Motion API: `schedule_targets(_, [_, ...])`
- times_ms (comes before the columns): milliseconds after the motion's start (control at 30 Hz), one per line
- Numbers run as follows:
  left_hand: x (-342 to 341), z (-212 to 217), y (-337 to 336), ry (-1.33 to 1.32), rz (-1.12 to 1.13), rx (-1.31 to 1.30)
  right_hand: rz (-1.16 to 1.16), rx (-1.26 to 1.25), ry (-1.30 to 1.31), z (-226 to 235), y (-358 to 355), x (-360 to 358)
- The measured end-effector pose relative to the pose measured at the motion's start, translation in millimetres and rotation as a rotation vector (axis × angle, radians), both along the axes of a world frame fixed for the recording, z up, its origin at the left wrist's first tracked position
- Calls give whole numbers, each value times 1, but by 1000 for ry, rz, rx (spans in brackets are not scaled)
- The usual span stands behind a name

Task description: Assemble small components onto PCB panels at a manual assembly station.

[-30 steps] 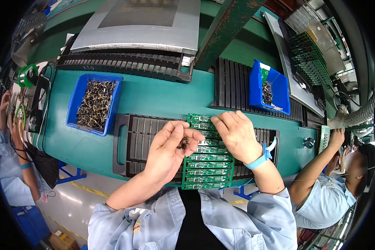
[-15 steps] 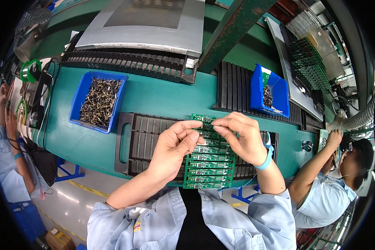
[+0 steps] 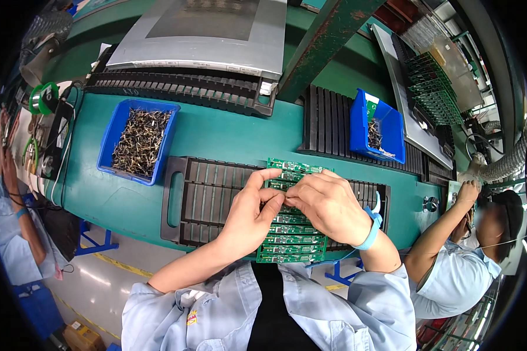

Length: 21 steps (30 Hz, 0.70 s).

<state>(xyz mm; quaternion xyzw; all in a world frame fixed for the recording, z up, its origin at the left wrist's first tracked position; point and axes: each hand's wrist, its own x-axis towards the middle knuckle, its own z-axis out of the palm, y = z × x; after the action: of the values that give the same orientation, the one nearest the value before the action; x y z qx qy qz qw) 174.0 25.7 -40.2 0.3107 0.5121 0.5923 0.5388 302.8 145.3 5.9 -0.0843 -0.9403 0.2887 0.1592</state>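
A green circuit board panel, made up of several narrow strips, lies across a black slotted tray in front of me. Over the panel's upper half, my left hand has its thumb pressed against a bent finger, with the index finger stretched along the panel's left edge. My right hand pinches with its fingertips right beside the left thumb, and a blue wrist strap circles that wrist. Whatever lies between the fingertips of both hands is too small and covered to make out.
To the left stands a blue bin full of small leaded components. Another blue bin rests on black racks at the right. A metal post rises behind. A co-worker's arm is at the far right.
My right hand has moved down and left, so its fingertips now meet those of my left hand. The left thumb has come down a little over the panel.
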Motion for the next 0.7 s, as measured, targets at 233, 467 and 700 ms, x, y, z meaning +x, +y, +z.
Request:
schedule_targets(233, [-3,-4,4,-532,169,118,-283,-66,-143,5,14,10])
schedule_targets(467, [-2,1,7,-649,269,153,-249,87,-98,-12,17,13])
schedule_targets(700, [-9,1,3,-711,232,117,-217,85,-131,-11,17,14])
